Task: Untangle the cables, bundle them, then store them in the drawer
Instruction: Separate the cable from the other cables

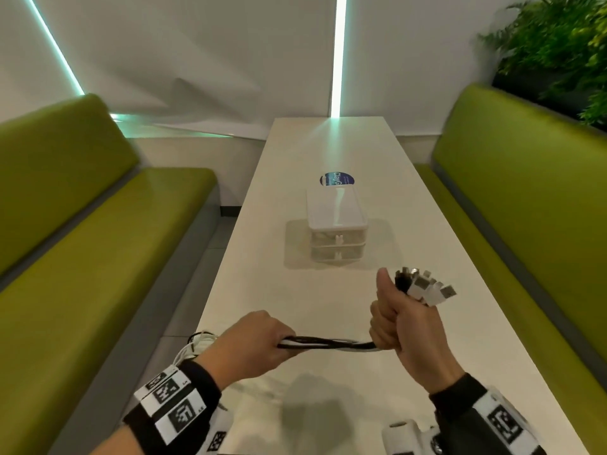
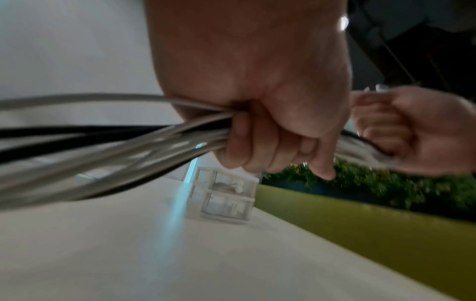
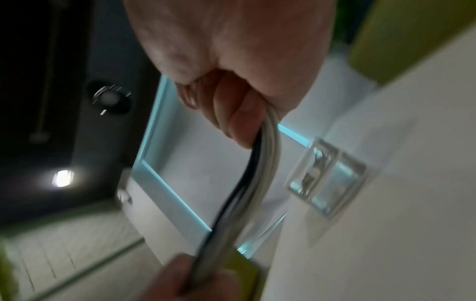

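A bunch of black and white cables runs straight between my two hands above the near end of the white table. My left hand grips the bunch in a fist; loose loops trail behind it off the table's left edge. My right hand grips the other end, thumb up, with the USB plugs fanned out above the fist. In the wrist views the cables pass through the curled fingers. The small clear two-drawer unit stands mid-table, both drawers closed.
Green bench seats flank the table on both sides. A round blue sticker lies behind the drawer unit. Plants fill the upper right corner. A white wall closes the far end.
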Demonstrator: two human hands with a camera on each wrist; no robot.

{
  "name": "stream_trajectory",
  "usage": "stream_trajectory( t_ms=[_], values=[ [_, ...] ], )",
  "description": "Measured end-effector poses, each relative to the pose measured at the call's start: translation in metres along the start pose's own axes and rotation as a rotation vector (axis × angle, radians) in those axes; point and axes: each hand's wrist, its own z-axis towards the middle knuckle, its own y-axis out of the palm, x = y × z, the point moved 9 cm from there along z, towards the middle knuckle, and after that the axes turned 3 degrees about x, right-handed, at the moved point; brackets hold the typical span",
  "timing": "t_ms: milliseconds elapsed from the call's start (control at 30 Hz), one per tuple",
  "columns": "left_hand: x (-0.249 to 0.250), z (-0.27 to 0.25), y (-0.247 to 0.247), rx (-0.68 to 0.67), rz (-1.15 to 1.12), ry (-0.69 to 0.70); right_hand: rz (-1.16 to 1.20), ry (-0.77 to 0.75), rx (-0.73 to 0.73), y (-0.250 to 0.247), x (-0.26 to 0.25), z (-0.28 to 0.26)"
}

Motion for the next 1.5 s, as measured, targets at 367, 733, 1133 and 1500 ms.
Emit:
stream_trajectory(
  t_ms=[367, 733, 1133, 1500],
  values=[
    [0.025, -0.008, -0.031, 0.046, -0.310, 0.119, -0.911, -0.267, -0.405, 0.067, 0.033, -0.008],
    [0.018, 0.025, -0.060, 0.214, -0.299, 0.019, -0.876, -0.172, -0.325, 0.061, 0.018, 0.028],
    [0.026, 0.038, -0.050, 0.145, -0.173, 0.058, -0.918, -0.190, -0.366, 0.061, 0.009, 0.029],
    [0.031, 0.054, -0.077, 0.200, 0.098, 0.030, -0.895, -0.312, -0.336, 0.053, -0.004, 0.047]
  ],
)
